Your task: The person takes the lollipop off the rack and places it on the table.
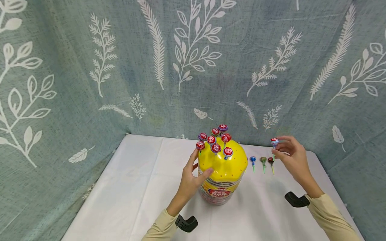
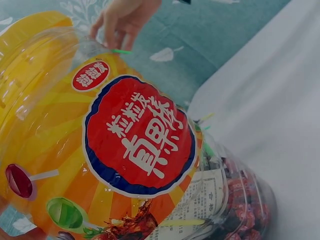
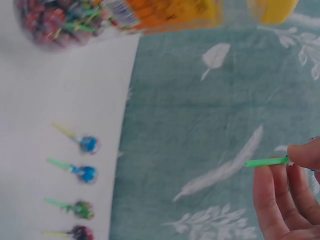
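My left hand (image 1: 189, 182) holds a clear plastic lollipop jar (image 1: 220, 197) by its upper left side, thumb on the front of the yellow domed lid (image 1: 230, 167). Several wrapped lollipops (image 1: 215, 148) stand in holes across the lid's top and left; more holes show along its front. To the right of the jar, my right hand (image 1: 294, 162) pinches a lollipop (image 1: 274, 142) with a red and blue wrapper, head up. In the right wrist view its green stick (image 3: 265, 162) juts out past the thumb and fingers.
Several lollipops lie in a row on the white tablecloth right of the jar, among them a blue one (image 1: 253, 159), a green one (image 1: 263, 160) and a dark red one (image 1: 271, 161). A patterned grey-green curtain (image 1: 187, 107) hangs behind and beside the table.
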The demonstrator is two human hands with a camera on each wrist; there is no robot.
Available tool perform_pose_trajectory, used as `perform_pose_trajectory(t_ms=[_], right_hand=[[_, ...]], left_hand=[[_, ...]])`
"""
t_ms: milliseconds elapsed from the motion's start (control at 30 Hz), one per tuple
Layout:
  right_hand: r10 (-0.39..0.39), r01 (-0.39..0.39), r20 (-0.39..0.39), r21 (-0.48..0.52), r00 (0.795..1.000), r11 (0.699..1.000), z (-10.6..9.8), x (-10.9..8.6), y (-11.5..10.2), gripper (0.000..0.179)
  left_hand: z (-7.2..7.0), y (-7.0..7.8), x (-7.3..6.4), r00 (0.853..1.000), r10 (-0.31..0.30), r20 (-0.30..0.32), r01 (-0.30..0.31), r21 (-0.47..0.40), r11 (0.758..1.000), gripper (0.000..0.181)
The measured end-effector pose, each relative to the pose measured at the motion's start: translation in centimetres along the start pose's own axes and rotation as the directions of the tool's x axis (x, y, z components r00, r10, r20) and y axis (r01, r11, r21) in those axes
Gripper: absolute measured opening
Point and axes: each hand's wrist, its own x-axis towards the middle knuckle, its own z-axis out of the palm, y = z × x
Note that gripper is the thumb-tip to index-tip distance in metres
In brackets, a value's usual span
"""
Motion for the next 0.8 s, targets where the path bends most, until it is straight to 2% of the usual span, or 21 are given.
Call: perform_pose_trajectory(t_ms=[100, 167, 467, 800], right_hand=[[0.022, -0.022, -0.011, -0.027, 1.0, 0.999, -0.2, -0.2, 1.1, 0.044], [0.039, -0.039, -0.015, -0.032, 0.999, 0.999, -0.2, -0.2, 1.8, 0.045], [0.167, -0.17, -0.042, -0.101, 0.985, 0.98, -0.4, -0.3, 5.5, 0.043], [0.298, -0.301, -0.046, -0.22, 0.954, 0.928, -0.6, -0.3, 8.8, 0.042]], left_hand=[[-0.2, 1.4, -0.3, 1.0, 0.011, -0.003, -0.011, -0.009, 1.0, 0.078], [-0.2, 1.6, -0.3, 1.0, 0.015, -0.006, -0.015, -0.008, 1.0, 0.078], [-0.3, 1.7, -0.2, 1.0, -0.006, 0.007, 0.007, -0.022, 1.0, 0.076], [-0.3, 1.8, -0.4, 1.0, -0.018, -0.002, 0.018, -0.02, 1.0, 0.078]])
